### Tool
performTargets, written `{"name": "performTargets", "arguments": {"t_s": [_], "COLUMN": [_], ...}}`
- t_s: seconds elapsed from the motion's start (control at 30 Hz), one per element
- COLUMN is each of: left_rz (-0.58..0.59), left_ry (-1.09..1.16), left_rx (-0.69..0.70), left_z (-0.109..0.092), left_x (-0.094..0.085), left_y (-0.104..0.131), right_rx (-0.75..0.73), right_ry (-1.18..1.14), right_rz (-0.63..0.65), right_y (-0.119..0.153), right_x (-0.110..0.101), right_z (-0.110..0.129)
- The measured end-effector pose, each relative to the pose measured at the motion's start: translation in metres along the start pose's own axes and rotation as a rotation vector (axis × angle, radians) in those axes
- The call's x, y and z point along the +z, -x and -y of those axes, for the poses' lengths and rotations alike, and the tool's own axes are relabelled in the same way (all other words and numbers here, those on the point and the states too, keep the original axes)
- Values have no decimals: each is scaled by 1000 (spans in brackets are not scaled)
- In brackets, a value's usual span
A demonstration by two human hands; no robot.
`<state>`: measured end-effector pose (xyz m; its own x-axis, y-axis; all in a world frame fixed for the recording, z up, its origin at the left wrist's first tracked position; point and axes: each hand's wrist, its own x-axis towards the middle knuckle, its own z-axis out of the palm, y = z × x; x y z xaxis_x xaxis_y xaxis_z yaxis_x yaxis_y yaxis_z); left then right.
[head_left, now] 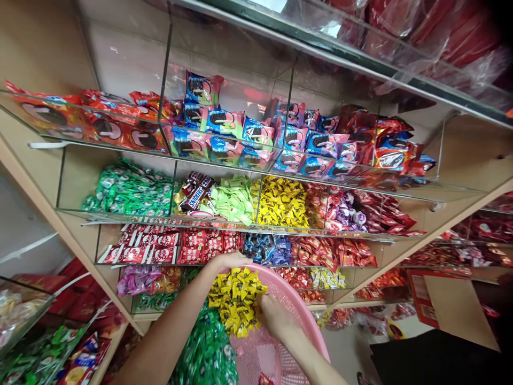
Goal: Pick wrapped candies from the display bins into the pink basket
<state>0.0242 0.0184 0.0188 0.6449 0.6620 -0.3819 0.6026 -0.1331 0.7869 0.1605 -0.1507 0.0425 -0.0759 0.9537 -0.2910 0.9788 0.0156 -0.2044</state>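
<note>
- Basket (315, 327), pink: left hand (230, 260) at 11 o'clock rim, can't tell finger grip; hold steady imo
- Yellow-wrapped candies (235, 299): right hand (276, 315) at 3 o'clock, fingers curled, can't tell if pinching; go gentle

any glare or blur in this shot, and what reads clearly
Head view: white glare on the top glass shelf, right hand looks soft, perhaps from motion; same head view: upper right corner nearly black, Snickers lettering readable.
</note>
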Motion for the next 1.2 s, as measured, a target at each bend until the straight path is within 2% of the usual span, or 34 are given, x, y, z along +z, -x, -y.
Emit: {"name": "performTargets", "arguments": {"t_s": [0.27, 0.47, 0.67, 0.83, 1.03, 1.13, 1.2], "left_rz": [16, 12, 26, -14, 2, 3, 8], "left_ry": [46, 27, 24, 47, 119, 106, 86], "left_rx": [-5, 6, 32, 24, 18, 21, 31], "left_z": [1, 1, 1, 4, 4, 5, 5], "left_x": [1, 1, 0, 1, 4, 3, 1], "left_y": [0, -1, 0, -2, 1, -1, -3], "right_rx": [-52, -96, -92, -81, -62, -112, -143], "right_ry": [11, -62, -94, -117, -69, -83, -111], "right_rz": [-24, -105, -86, -89, -63, -80, -138], "right_y": [0, -1, 0, 4, 9, 9, 9], "right_x": [1, 6, 4, -4, -15, -30, -49], "right_z": [1, -2, -1, -1, 0, -3, -7]}}
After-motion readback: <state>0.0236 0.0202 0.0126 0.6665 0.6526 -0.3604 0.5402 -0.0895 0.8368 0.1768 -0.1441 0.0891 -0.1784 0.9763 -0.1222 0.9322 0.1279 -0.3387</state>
